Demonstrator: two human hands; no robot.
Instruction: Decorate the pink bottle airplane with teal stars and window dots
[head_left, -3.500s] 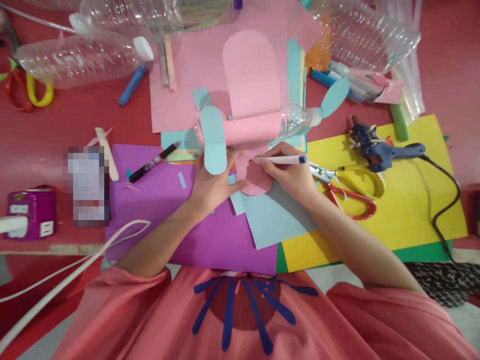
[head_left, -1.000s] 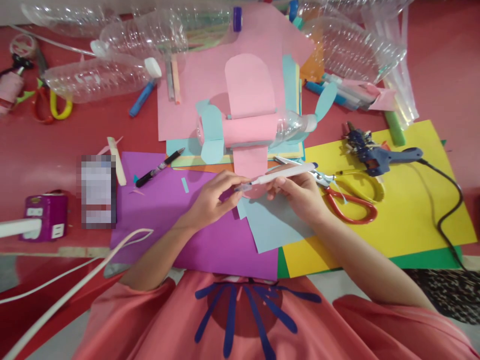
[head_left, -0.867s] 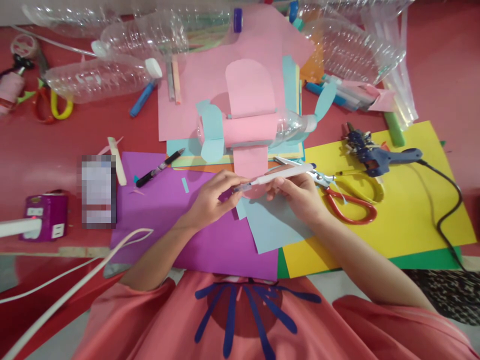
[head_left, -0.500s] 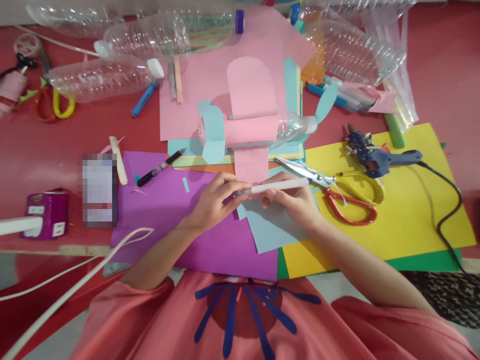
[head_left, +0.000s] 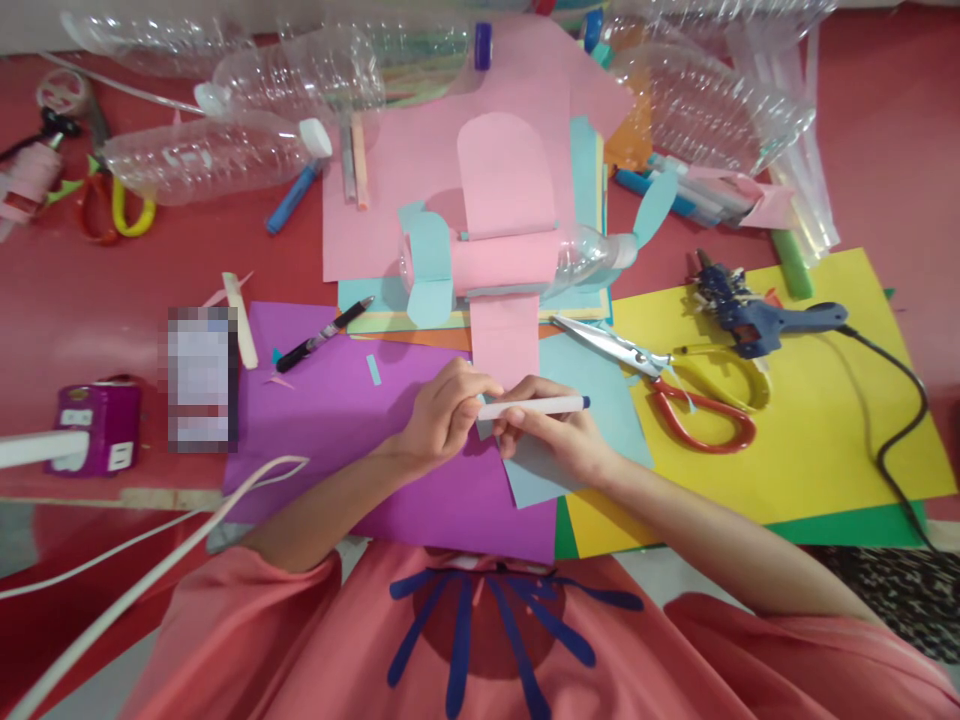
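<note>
White marker pen w/ blue end (head_left: 536, 407) pinched level in my right hand (head_left: 559, 445), left hand (head_left: 442, 420) gripping its tip end, prob. capping it.

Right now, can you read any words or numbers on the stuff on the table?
No text can be read.
White marker in the right hand: no print shows.
Black pen: markings too small to read.
Blurred-out box: nothing readable.
Clear bottle: no label visible.
</note>
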